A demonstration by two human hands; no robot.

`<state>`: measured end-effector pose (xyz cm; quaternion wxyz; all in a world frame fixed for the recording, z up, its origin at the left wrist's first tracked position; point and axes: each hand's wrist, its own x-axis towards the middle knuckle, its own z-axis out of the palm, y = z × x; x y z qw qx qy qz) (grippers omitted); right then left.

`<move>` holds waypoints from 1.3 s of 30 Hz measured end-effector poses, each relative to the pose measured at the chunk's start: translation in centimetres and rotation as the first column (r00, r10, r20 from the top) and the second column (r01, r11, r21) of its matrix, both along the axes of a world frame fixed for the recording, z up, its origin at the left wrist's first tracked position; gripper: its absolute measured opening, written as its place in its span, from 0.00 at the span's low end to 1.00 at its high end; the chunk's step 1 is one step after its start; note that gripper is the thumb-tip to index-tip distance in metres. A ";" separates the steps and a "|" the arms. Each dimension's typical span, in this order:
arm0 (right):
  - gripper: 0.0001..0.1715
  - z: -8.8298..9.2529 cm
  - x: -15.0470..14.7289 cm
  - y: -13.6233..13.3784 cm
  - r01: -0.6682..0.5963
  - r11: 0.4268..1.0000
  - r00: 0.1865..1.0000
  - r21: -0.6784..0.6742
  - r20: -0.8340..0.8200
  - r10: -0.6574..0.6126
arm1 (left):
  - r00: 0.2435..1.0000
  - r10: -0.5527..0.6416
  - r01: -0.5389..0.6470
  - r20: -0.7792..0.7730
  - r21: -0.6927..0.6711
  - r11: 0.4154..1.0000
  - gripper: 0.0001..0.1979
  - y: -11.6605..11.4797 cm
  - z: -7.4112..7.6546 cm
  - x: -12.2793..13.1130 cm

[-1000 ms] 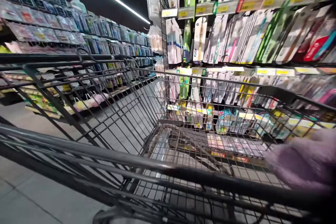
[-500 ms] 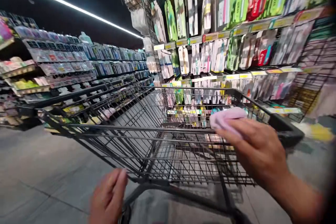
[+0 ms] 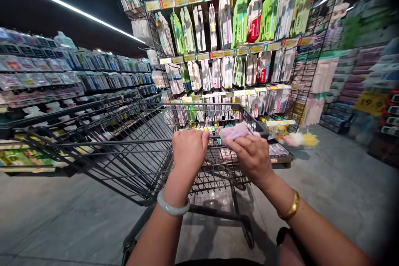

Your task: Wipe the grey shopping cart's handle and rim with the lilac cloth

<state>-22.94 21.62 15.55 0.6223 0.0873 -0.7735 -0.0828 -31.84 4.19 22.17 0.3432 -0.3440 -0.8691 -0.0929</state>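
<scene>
A black wire shopping cart (image 3: pixel 262 128) stands in front of me, side-on. My left hand (image 3: pixel 189 149) is closed in a fist over the cart's near top rail, a pale bangle on its wrist. Just to the right, my right hand (image 3: pixel 254 158) grips a crumpled lilac cloth (image 3: pixel 238 131) against the same rail. A gold bangle circles that wrist. The fingertips of both hands are partly hidden behind the rail and the cloth.
Behind the cart rises a rack of hanging packaged toothbrushes (image 3: pixel 240 18). Shelves of bagged goods (image 3: pixel 112 79) line the aisle at left. Further packs and a yellow price sign (image 3: pixel 370 103) are at right. Grey floor (image 3: pixel 327 199) surrounds the cart.
My left hand has risen from below the cart onto its near rail. My right hand, with the cloth, has come down against the rail. The view has swung to the right.
</scene>
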 end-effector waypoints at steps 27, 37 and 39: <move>0.08 -4.3 -1.9 -1.7 -0.153 0.988 0.984 -0.018 0.085 0.154 | 0.994 0.024 -0.030 -0.106 -0.053 0.998 0.26 3.9 -0.5 -1.2; 0.05 -7.8 -3.9 -0.9 -0.163 0.986 0.984 0.044 0.076 0.159 | 0.992 0.047 -0.057 -0.114 -0.087 0.995 0.26 4.3 -0.2 -0.8; 0.04 -7.3 -3.3 -0.8 -0.163 0.985 0.980 0.056 0.124 0.155 | 0.992 -0.012 0.000 -0.124 -0.094 0.996 0.24 4.6 -0.2 -0.5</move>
